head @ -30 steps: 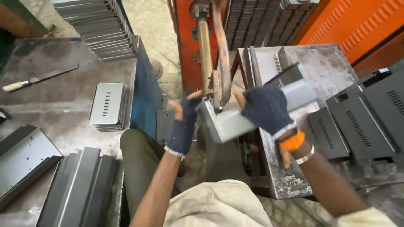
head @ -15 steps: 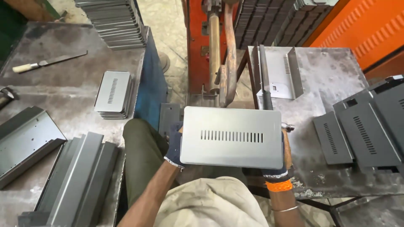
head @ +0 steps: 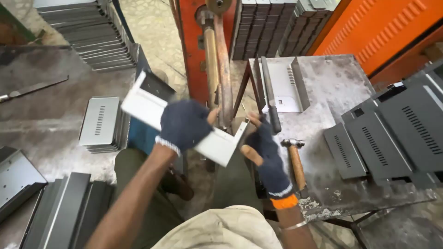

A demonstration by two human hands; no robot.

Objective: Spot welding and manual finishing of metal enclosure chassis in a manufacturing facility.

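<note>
Sheet-metal panel (head: pixel 184 127), flat towards us a moment ago, now tilts edge-on before the orange press (head: pixel 221 69), our left hand (head: pixel 184 124) clamped on it, right hand (head: pixel 265 147) loosely open beside it.

The grey metal cover (head: pixel 184 122) has swung left, tilted edge-on, the left hand (head: pixel 184 124) now gripping its middle.
</note>
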